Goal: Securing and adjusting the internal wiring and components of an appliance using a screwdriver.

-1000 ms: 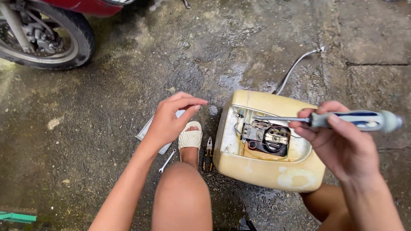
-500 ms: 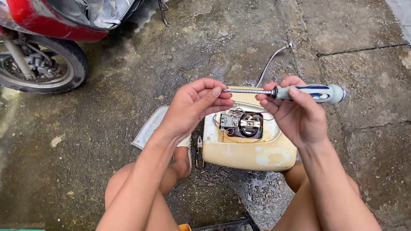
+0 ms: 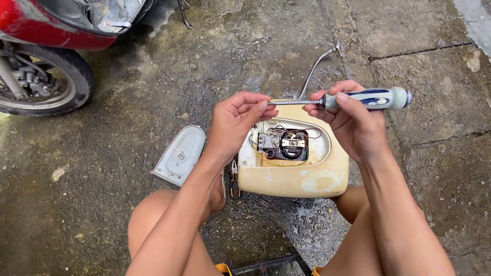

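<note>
The right hand [image 3: 353, 122] is gripping a screwdriver [image 3: 358, 99], now raised level above the opened cream appliance [image 3: 294, 176] at six o'clock; the left hand [image 3: 238, 122] is pinching its tip.

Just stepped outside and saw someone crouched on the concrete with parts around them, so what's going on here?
A person squats over an opened cream-yellow plastic appliance housing with its wiring and switch parts exposed. The right hand grips a screwdriver with a blue-and-grey handle, held level, while the left hand pinches its metal tip. A grey plastic cover plate lies on the wet concrete to the left, pliers beside the housing, and a red motorbike stands at top left.
</note>
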